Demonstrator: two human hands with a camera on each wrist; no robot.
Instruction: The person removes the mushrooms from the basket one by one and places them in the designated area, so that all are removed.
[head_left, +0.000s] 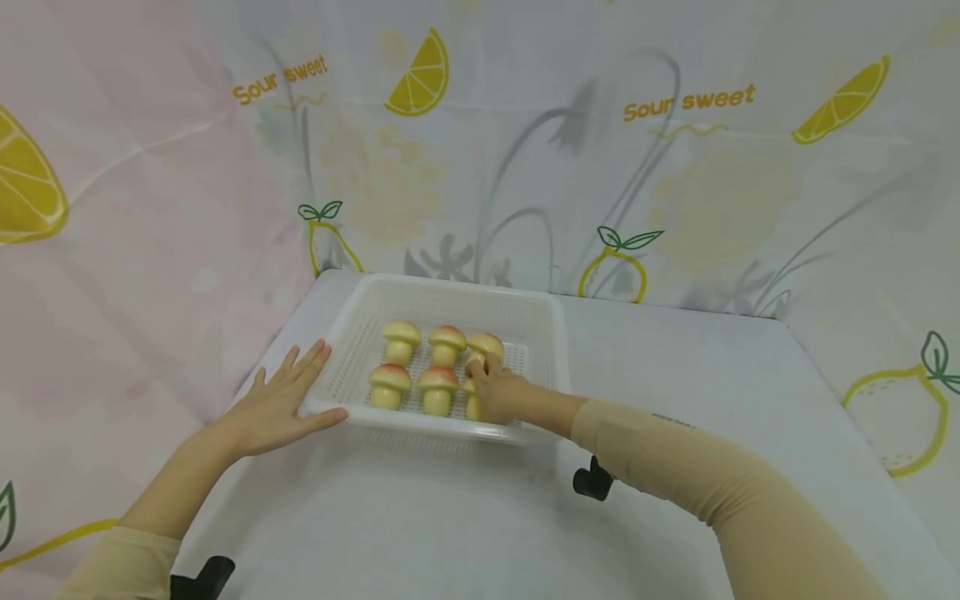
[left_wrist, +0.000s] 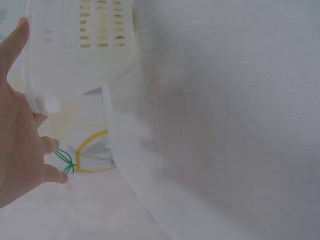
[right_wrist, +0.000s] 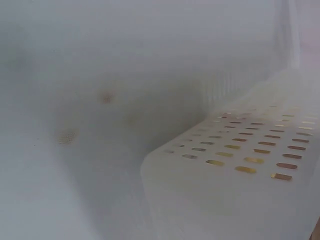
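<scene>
A white plastic basket point(head_left: 450, 292) with slotted walls holds several pale yellow mushrooms with reddish caps, in two rows of three. My right hand point(head_left: 501, 392) reaches over the near rim and pinches the far-row right mushroom point(head_left: 487, 343) near its stem. That hand partly covers the near-row right mushroom point(head_left: 472, 407). At the basket's left side, my left hand point(head_left: 279, 410) rests with spread, straight fingers against the rim; its thumb lies at the near left corner. The left wrist view shows this hand point(left_wrist: 22, 140) beside the basket wall point(left_wrist: 75, 65).
The basket stands on a white-covered table point(head_left: 675, 358). Behind and beside it hangs a curtain point(head_left: 510, 167) printed with lemons. Dark wrist-camera parts point(head_left: 592, 481) show under the right forearm. The right wrist view shows mainly the slotted basket wall point(right_wrist: 225, 195).
</scene>
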